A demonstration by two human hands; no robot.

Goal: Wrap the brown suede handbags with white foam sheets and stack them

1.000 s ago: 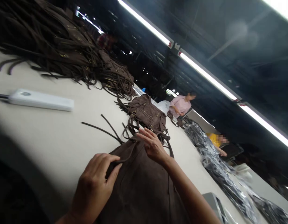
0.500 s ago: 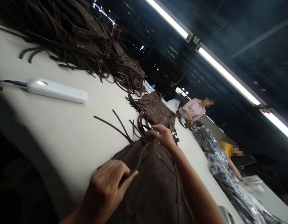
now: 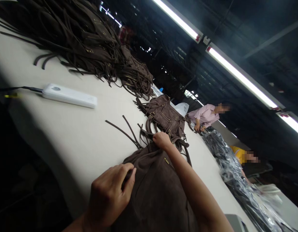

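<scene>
A dark brown suede-like bag (image 3: 161, 190) with a brass zipper pull lies on the white table in front of me. My left hand (image 3: 112, 190) is closed at the bag's left side, with a dark bit of strap showing between thumb and forefinger. At the bag's upper edge my right hand (image 3: 162, 140) is closed around the gathered top near the handles; its fingertips are hidden. Thin dark straps (image 3: 121, 130) trail from the bag to the left across the table. Just beyond, a second brown bag (image 3: 167, 116) with brass fittings lies touching or close to the first.
Heaped brown bags (image 3: 91, 42) with dangling straps fill the table's far left. A white corded handheld device (image 3: 69, 95) lies on the left. Along the right runs a row of plastic-wrapped goods (image 3: 226, 161). Two people (image 3: 204, 116) work beyond; a grey object (image 3: 234, 222) sits lower right.
My right hand has closed on the bag's top, its fingers having been looser before. The strap that ran between my hands no longer shows stretched there. The view has shifted slightly.
</scene>
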